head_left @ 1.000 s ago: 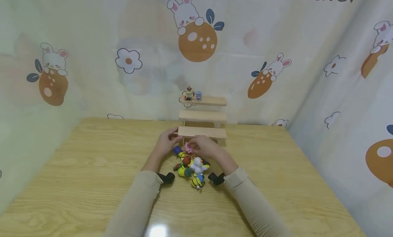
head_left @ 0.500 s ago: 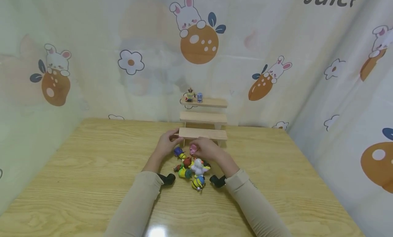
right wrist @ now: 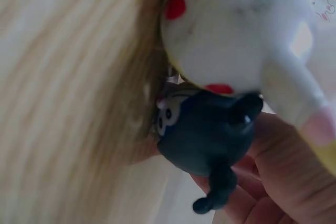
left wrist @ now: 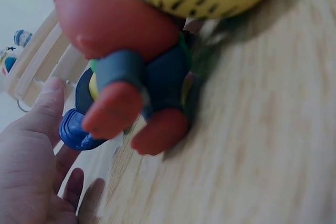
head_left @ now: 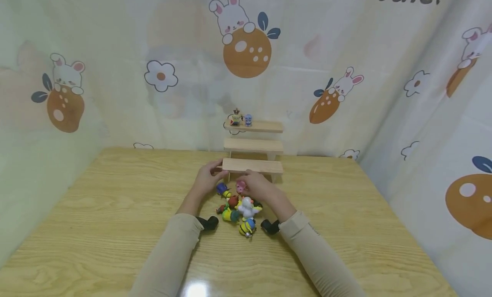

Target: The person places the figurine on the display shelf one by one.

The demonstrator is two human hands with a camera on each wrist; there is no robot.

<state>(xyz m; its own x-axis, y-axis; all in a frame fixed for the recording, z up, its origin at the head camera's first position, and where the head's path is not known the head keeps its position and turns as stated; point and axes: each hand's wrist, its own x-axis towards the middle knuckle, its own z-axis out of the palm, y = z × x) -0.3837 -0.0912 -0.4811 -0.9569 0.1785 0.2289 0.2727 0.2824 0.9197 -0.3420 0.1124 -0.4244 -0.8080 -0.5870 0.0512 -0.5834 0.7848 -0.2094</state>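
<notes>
My left hand (head_left: 206, 178) is at the left end of the lowest step of a three-tier wooden display stand (head_left: 253, 165), thumb in front of it and fingers curved behind. In the head view my right hand (head_left: 258, 187) pinches a small pink figurine (head_left: 241, 186) just in front of the stand. Several toy figurines lie heaped between my forearms: a white one (head_left: 247, 207), a yellow one with blue (head_left: 247, 227), a blue-and-yellow one (head_left: 222, 189) and a red-brown one (left wrist: 123, 30). Under the white toy, the right wrist view shows a dark teal figurine (right wrist: 205, 132) with big eyes.
Two figurines stand on the top step: a crowned yellow one (head_left: 235, 117) and a pale blue one (head_left: 248, 120). The middle step (head_left: 253, 145) is bare wood. A printed curtain (head_left: 184, 109) hangs behind the wooden table (head_left: 115, 228). Black wrist-camera mounts (head_left: 270, 227) stick out near the heap.
The pink figurine has turned and shifted slightly right in my right hand's pinch, away from the blue-and-yellow toy. My left hand stays at the stand. The head view bobs slightly.
</notes>
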